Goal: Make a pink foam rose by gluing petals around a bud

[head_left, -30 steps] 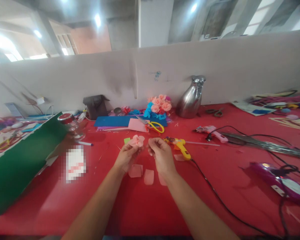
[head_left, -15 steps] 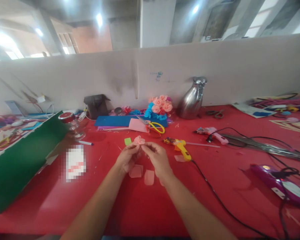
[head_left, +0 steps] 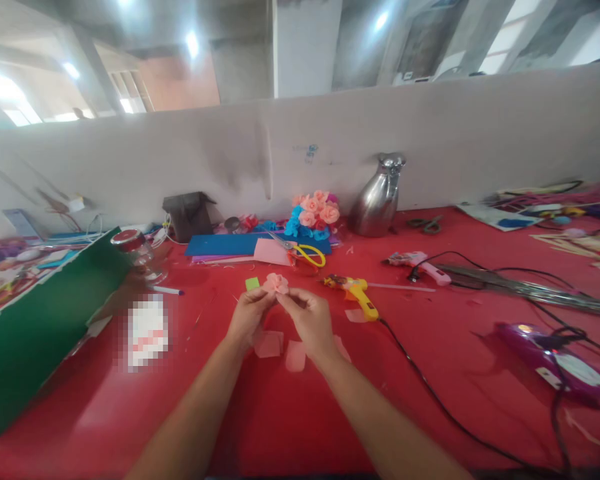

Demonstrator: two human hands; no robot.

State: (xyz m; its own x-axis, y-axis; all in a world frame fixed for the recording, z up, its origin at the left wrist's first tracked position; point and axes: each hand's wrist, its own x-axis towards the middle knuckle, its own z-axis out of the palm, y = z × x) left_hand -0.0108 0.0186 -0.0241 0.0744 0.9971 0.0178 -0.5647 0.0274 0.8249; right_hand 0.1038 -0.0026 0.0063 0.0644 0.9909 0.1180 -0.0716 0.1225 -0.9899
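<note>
A small peach paper flower [head_left: 276,283] is pinched between both hands over the middle of the red table. My left hand [head_left: 249,313] grips its lower left side with thumb and finger. From the right, my right hand [head_left: 310,319] closes on the flower's lower edge. Below the hands lie loose peach paper pieces [head_left: 295,356], one of them partly behind my right wrist. A yellow glue gun [head_left: 363,298] rests just right of my right hand, with another paper piece [head_left: 355,315] beside it. A lime-green paper square [head_left: 252,284] lies left of the flower.
Behind the hands are yellow-handled scissors [head_left: 307,254], a blue sheet [head_left: 220,245] and a bunch of finished paper roses [head_left: 318,209]. A steel jug [head_left: 379,197] stands by the wall. To the left are a green board [head_left: 45,333] and a glass jar [head_left: 139,252]; cords [head_left: 430,393] cross the right side.
The flower now faces more toward me and its petals show wider. My right fingers have shifted slightly along its base. The whole view has moved a little.
</note>
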